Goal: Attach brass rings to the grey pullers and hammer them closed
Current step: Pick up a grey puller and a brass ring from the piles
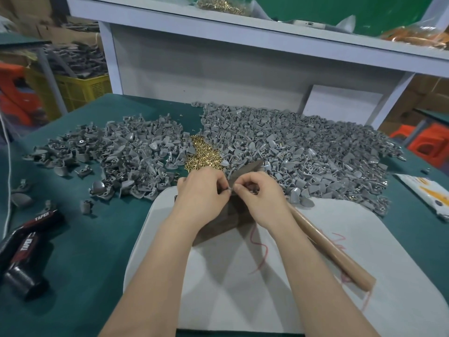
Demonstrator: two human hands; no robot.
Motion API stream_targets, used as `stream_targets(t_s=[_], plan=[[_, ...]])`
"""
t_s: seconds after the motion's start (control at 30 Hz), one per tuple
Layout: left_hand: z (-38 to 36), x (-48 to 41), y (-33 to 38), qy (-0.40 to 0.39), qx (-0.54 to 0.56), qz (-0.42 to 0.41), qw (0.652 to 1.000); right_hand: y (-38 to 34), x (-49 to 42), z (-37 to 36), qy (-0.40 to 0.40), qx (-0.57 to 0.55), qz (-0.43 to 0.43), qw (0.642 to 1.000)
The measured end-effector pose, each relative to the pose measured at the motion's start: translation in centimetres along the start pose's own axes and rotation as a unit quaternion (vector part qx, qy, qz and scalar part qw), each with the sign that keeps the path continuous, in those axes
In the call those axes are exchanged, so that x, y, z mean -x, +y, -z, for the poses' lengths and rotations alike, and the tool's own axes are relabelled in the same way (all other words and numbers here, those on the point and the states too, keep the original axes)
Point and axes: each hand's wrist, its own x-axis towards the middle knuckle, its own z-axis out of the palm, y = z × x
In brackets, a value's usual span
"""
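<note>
Centrally, the left hand and right hand meet, the fingers of both clamped on one small grey puller. Brass rings lie heaped just above them on the counter, between two puller heaps. A hammer lies toward the lower right.

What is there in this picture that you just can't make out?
Head view:
- Small grey piece: tiny, covered by fingertips of left hand and right hand; ring fitted or not, cannot tell.
- Hammer: head mostly behind the right hand.
- Dark block: mostly under both wrists.
- Black tool: cut by the left edge.
</note>
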Motion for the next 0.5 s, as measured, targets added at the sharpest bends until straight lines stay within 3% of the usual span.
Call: stream_targets(t_s=[0.5], plan=[[-0.26,-0.06,-0.05,0.014,-0.005,-0.004,1.000,-0.71,0.91,-0.42,0.028,0.051,0.019,0.998]])
